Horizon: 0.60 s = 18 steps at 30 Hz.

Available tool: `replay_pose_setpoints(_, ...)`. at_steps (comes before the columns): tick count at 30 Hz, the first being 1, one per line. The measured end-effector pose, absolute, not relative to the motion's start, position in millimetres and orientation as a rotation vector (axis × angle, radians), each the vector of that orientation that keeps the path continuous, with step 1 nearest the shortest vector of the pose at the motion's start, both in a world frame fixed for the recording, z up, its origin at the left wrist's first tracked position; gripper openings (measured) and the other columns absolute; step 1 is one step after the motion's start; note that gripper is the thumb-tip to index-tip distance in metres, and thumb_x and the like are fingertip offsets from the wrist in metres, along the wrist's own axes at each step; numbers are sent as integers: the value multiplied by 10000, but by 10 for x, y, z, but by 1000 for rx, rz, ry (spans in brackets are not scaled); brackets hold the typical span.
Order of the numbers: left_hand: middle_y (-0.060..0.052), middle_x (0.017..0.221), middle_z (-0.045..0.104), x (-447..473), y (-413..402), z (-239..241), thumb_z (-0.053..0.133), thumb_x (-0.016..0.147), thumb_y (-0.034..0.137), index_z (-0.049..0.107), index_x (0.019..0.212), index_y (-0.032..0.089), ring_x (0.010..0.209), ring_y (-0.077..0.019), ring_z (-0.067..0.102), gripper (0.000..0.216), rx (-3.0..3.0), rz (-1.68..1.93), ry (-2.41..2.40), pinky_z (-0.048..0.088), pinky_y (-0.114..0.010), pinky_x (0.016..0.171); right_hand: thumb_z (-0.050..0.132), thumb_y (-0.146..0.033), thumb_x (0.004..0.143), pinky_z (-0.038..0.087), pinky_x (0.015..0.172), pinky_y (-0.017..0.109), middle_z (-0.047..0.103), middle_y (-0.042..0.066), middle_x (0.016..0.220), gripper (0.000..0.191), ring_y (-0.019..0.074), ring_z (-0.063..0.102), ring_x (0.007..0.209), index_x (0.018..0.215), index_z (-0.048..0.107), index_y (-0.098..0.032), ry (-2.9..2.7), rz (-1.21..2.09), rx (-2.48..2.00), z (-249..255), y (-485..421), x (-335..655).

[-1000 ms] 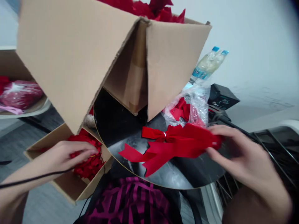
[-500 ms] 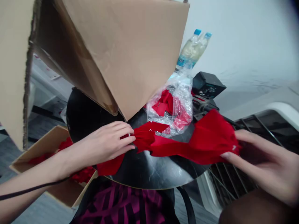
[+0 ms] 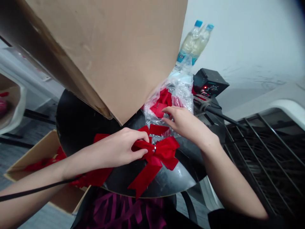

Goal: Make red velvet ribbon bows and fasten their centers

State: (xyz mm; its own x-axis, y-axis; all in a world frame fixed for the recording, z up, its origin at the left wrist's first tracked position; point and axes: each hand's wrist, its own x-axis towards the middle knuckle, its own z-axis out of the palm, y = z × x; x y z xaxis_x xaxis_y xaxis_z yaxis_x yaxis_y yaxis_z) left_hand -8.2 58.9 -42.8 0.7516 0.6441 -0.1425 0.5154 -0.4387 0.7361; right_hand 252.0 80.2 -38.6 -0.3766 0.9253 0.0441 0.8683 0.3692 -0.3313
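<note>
A red velvet bow (image 3: 156, 152) with a small metal band at its knot lies on the black round tabletop (image 3: 78, 127). My left hand (image 3: 119, 149) pinches the bow's left loop near the knot, and a long red ribbon tail runs out beneath my left forearm. My right hand (image 3: 181, 121) is apart from the bow, its fingers curved and holding nothing. It rests at a clear plastic bag (image 3: 178, 95) with red pieces inside. A large cardboard box (image 3: 95, 47) hangs over the upper left and hides the far part of the tabletop.
Several plastic water bottles (image 3: 193, 43) with blue caps stand behind the bag. Beside them sits a black device (image 3: 209, 82) with a red light and a cable. A wire rack (image 3: 264, 159) lies at the right. A low cardboard box (image 3: 40, 156) holding red material sits at the lower left.
My right hand has let go of the stretched red ribbon and moved left to the bag. The ribbon now lies gathered as a bow, and my left hand has moved right.
</note>
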Motion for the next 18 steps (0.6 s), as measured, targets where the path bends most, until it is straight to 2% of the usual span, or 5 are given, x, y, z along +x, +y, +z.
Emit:
replay_pose_setpoints(2, 8, 896, 755, -75, 622, -420, 672, 965, 242, 730, 951, 201, 819, -168, 695, 73, 2211, 218, 855, 489, -284, 747, 763, -267, 942, 558, 907, 417, 753, 127, 1095, 236, 292, 725, 1014, 1140, 702, -154, -2520, 375, -1593, -490, 902, 2552)
replay_pose_setpoints(6, -67, 1142, 752, -65, 702, -519, 663, 1013, 410, 738, 1176, 180, 1086, -225, 696, 291, 2364, 344, 753, 519, -337, 966, 825, -273, 889, 544, 869, 384, 741, 98, 1083, 258, 276, 712, 1013, 1094, 689, -193, -2570, 418, -1535, -687, 850, 2585)
replay_pose_setpoints(12, -75, 1090, 766, 50, 774, -656, 669, 1008, 332, 699, 1224, 164, 973, -218, 734, 275, 2316, 560, 967, 592, -359, 894, 784, -167, 899, 474, 726, 293, 754, 8, 902, 122, 174, 698, 795, 987, 716, -215, -2301, 621, -1466, -708, 789, 2619)
replay_pose_setpoints(16, -79, 1294, 748, 211, 868, -658, 775, 934, 334, 550, 1493, 197, 1156, -210, 723, 617, 2048, 768, 1026, 617, -324, 970, 819, -281, 901, 497, 765, 272, 793, -21, 871, 80, 151, 716, 774, 895, 766, -222, -2015, 747, -1341, -605, 794, 2634)
replay_pose_setpoints(18, -56, 1242, 777, 266, 920, -672, 782, 927, 302, 660, 1377, 205, 1103, -202, 739, 476, 2022, 802, 1027, 609, -323, 975, 781, -307, 934, 510, 786, 265, 800, -15, 907, 82, 150, 721, 809, 934, 778, -225, -1992, 803, -1277, -581, 790, 2633)
